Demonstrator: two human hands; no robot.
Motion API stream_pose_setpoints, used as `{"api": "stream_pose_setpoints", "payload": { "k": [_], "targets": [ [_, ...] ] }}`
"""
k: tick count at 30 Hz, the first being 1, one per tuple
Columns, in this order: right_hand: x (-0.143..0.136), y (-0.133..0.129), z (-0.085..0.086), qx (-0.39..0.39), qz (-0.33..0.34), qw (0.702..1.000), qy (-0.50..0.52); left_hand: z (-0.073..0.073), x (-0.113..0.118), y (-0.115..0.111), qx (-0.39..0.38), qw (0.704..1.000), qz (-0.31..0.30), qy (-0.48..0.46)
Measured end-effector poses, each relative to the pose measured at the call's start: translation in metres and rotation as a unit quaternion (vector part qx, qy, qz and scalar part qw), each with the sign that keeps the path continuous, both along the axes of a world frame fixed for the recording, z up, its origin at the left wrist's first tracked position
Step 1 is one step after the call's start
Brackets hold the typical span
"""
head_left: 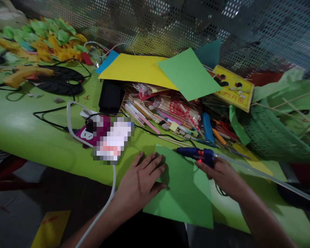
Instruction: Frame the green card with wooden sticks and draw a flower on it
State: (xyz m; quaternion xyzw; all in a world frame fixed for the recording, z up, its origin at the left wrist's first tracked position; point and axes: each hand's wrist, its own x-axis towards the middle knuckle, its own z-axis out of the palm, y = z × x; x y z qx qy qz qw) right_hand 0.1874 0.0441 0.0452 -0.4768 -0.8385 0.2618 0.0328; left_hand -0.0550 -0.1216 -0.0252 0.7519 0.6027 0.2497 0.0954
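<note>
My right hand is wrapped round a blue glue gun with a red light and a long clear glue stick out of its back. The gun's nozzle points left, over the upper edge of a green sheet. My left hand lies with fingers spread at the left edge of that sheet, palm down and holding nothing. Part of the sheet hangs past the table's front edge. Just left of my left hand is a phone with a blurred screen.
Pens, sticks and stones lie behind the sheet, under yellow card. A green basket stands at the right. A yellow glue gun and crepe paper are at the left. A white cable crosses my left forearm.
</note>
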Motion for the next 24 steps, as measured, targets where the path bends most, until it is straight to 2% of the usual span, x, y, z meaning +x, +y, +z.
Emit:
{"api": "stream_pose_setpoints", "payload": {
  "k": [5,13,20,24],
  "targets": [
    [-0.003,0.000,0.001,0.008,0.009,1.000,0.000,-0.002,-0.001,0.000,0.006,1.000,0.001,0.007],
    [0.008,-0.001,0.003,0.009,-0.005,1.000,-0.011,-0.001,0.000,0.000,-0.009,1.000,0.001,0.003],
    [-0.003,-0.001,0.000,0.007,0.014,1.000,0.008,0.001,0.000,0.000,-0.018,1.000,0.001,0.007],
    [0.004,-0.001,0.002,0.017,0.005,1.000,-0.001,0.000,0.000,-0.001,-0.019,1.000,0.001,0.005]
  ]
}}
